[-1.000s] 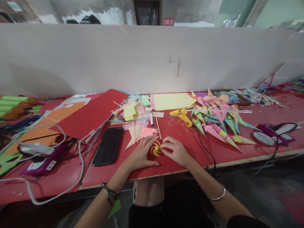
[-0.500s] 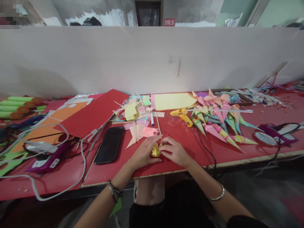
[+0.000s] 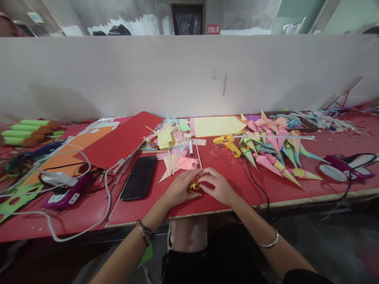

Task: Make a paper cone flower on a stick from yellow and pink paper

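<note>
A small yellow piece of cut paper, its narrow strips curving in a swirl, sits between my two hands near the table's front edge. My left hand curls round its left side, thumb below and fingers above. From the right, my right hand closes its fingertips on the paper's edge. Just beyond the hands lie a thin stick, a pink packet and pale pointed paper pieces. The fingertips partly cover the yellow paper.
A black phone lies left of my hands. To the right are a yellow glue gun with its cord and a heap of pastel paper cones. White cables cross the left side of the red table. A white partition stands behind.
The yellow paper looks turned between my fingers, with red gaps now showing among its strips. Both hands stay in nearly the same place. The view has shifted slightly.
</note>
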{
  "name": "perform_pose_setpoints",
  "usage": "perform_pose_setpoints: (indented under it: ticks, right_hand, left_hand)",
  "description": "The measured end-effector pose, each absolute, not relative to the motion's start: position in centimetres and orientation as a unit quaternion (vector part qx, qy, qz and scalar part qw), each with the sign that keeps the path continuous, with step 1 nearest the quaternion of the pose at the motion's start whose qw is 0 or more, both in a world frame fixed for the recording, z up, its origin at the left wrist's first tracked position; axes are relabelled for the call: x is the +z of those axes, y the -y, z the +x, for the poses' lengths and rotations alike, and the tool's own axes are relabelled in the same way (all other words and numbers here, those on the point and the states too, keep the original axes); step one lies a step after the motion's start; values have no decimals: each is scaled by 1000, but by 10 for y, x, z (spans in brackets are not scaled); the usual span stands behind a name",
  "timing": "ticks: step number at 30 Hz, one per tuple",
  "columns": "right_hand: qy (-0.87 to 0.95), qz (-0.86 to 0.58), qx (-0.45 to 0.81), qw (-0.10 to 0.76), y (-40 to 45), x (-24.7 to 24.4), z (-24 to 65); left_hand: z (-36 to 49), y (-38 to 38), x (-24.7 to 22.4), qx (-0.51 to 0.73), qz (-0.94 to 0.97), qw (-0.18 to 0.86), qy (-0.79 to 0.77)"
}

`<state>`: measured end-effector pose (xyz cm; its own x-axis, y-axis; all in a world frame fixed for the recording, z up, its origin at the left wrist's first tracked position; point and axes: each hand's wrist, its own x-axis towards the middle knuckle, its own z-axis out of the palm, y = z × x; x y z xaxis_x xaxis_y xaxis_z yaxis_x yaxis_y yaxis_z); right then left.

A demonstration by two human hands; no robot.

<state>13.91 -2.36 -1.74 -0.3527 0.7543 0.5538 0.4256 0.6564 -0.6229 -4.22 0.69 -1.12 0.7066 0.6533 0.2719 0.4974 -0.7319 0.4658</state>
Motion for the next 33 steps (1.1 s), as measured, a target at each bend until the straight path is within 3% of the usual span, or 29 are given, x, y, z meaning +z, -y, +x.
perform_pose_setpoints:
  ticks: [18, 28, 33]
  right_hand:
    - [775, -438, 186, 416, 25, -18, 140]
    - [783, -438, 167, 409, 24, -22, 140]
    - [786, -440, 157, 404, 24, -22, 140]
  left_hand:
    - [-40, -8, -13, 267, 822, 360, -352]
    - [-41, -10, -16, 266, 822, 356, -357]
    - [-42, -6, -12, 263, 850, 263, -372]
